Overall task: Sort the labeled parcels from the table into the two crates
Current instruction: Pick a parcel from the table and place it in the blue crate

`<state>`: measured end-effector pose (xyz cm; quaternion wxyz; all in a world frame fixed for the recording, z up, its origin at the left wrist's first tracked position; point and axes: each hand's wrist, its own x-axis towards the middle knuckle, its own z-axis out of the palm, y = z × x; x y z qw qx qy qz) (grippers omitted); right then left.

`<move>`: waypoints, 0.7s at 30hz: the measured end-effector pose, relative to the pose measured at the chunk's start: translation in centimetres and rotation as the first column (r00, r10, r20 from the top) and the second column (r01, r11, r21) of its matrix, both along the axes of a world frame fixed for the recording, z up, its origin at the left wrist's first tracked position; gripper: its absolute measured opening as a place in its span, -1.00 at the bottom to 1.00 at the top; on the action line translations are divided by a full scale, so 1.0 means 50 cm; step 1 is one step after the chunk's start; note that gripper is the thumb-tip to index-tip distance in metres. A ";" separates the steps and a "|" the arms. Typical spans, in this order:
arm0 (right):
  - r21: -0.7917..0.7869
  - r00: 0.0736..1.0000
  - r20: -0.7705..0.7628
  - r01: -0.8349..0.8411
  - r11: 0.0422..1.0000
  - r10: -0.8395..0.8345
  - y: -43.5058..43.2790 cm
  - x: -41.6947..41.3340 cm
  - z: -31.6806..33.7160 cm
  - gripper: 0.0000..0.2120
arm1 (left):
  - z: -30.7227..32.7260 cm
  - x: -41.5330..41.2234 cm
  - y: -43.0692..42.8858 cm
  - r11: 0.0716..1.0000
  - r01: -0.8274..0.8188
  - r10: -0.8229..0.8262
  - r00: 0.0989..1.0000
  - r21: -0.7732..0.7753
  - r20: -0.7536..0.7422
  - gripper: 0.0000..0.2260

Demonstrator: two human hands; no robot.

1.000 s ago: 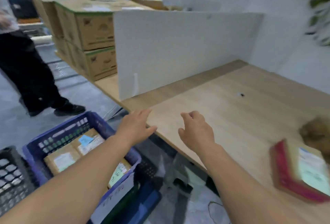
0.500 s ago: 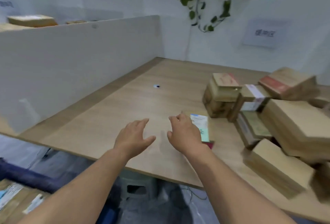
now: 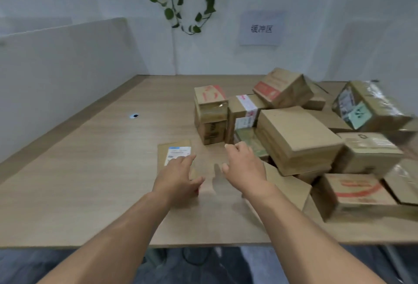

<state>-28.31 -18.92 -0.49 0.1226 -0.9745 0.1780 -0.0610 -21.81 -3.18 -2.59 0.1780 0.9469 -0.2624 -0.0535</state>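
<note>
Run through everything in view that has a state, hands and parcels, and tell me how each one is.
flat parcel: lying label-up on the table, apart from the parcel pile
parcel pile: heaped at the table's right, not yet sorted
green-note parcel: tilted, leaning on other parcels
left hand: open, fingers over the flat parcel's label
right hand: open, holding nothing

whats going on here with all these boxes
A person is sorting parcels at a wooden table, using both bare hands. The left hand reaches, fingers open, over a flat parcel with a white and blue label, which lies apart from the rest. The right hand is open beside the pile of cardboard parcels. Neither hand grips anything, and no crate is in view.
</note>
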 end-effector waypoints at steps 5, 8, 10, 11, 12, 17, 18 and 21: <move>-0.001 0.993 0.001 0.115 0.993 -0.115 -0.097 -0.019 0.019 -0.57 | 0.012 0.021 -0.102 0.992 0.120 -0.120 0.993 -0.035 0.002 -0.36; -0.024 0.981 0.012 0.192 0.981 -0.192 -0.161 -0.025 0.032 -0.56 | 0.022 0.042 -0.176 0.980 0.197 -0.197 0.980 -0.037 0.016 -0.36; -0.043 0.966 0.014 0.257 0.965 -0.257 -0.204 -0.026 0.042 -0.58 | 0.029 0.057 -0.225 0.970 0.239 -0.239 0.971 -0.041 0.015 -0.35; -0.054 0.958 0.013 0.287 0.956 -0.287 -0.224 -0.026 0.046 -0.59 | 0.031 0.064 -0.247 0.966 0.255 -0.254 0.967 -0.047 0.014 -0.35; -0.066 0.949 0.010 0.314 0.947 -0.314 -0.243 -0.024 0.049 -0.61 | 0.033 0.070 -0.267 0.962 0.267 -0.267 0.964 -0.055 0.012 -0.34; -0.130 0.914 0.031 0.405 0.905 -0.405 -0.317 -0.024 0.042 -0.60 | 0.028 0.073 -0.354 0.947 0.293 -0.298 0.955 -0.128 -0.016 -0.35; -0.139 0.909 0.031 0.415 0.899 -0.415 -0.330 -0.027 0.038 -0.59 | 0.025 0.066 -0.370 0.947 0.289 -0.297 0.954 -0.141 -0.039 -0.34; -0.162 0.905 0.045 0.425 0.890 -0.424 -0.369 -0.044 0.023 -0.51 | 0.023 0.032 -0.420 0.946 0.276 -0.291 0.954 -0.172 -0.072 -0.35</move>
